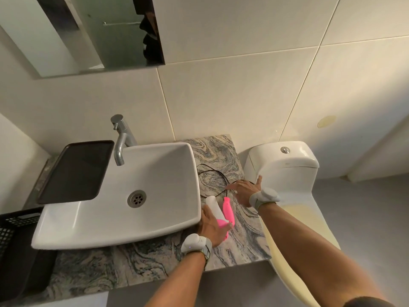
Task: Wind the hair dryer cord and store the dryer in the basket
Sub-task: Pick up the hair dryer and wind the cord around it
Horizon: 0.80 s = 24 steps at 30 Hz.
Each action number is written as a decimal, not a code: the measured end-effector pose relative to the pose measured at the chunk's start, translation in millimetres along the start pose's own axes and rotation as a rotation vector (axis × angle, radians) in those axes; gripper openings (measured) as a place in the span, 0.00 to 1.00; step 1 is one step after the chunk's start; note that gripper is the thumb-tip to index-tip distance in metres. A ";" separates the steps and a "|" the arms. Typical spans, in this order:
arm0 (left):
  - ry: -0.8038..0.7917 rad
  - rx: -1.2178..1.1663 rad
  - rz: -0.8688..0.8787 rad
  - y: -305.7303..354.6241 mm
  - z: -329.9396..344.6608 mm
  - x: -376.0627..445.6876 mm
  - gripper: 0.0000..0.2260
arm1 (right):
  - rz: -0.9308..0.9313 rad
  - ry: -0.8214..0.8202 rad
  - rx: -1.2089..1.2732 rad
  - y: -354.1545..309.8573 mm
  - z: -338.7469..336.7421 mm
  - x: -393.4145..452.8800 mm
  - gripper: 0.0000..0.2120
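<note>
Sink (155, 173) crowds dryer (223, 214); left hand (213, 227) seemingly gripping.

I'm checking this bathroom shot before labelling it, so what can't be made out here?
- Cord plug: the thin black cord runs under the right hand in the head view; its end is hidden.
- Pink and white hair dryer: its rear is covered by the left hand; switch unseen.
- Black plastic mesh basket: cut off by the left edge and partly behind the white square basin; contents unclear.
</note>
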<state>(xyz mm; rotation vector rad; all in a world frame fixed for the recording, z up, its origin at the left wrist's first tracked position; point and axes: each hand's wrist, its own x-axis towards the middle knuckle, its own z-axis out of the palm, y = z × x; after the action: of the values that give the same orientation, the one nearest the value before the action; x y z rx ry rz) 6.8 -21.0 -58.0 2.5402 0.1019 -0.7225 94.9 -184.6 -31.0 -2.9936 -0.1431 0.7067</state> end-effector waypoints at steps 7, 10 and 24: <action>0.016 -0.099 -0.018 2.5 6.8 17.3 0.48 | -0.025 0.030 -0.024 0.0 18.4 16.5 0.21; 0.010 -0.190 -0.020 5.5 3.9 17.2 0.48 | -0.028 0.049 -0.004 0.1 20.0 20.0 0.16; 0.167 -0.482 0.154 67.6 -75.9 11.3 0.42 | -0.040 0.428 0.041 38.8 -63.6 -13.5 0.10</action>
<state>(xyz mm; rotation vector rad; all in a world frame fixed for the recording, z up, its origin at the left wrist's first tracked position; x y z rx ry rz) 66.1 -44.5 22.0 2.1121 0.1187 -0.3695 114.4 -227.1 28.6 -3.0073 -0.1603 0.0545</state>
